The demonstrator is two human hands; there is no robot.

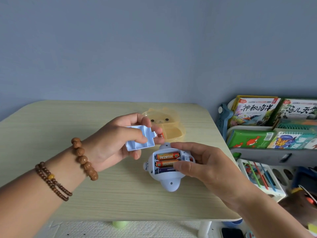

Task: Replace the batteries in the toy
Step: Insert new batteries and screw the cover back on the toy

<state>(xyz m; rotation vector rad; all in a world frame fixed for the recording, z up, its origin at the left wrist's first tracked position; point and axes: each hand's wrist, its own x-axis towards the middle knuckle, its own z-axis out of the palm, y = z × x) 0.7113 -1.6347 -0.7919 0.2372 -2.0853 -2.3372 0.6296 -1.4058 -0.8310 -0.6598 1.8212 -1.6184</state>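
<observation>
Toy (169,184): 3 batteries (167,156) seated, old or new unclear. Our left hand (116,143) pinches the cover (135,146) at 10 o'clock; our right hand (202,165) grips the toy. We judge closing remains.

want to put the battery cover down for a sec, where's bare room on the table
The table is bare at far left, between its back edge and the left hand, and in the near strip between the toy and the front edge. Crowded centre-right: battery cover, right hand and yellow bear box bunch together.
</observation>
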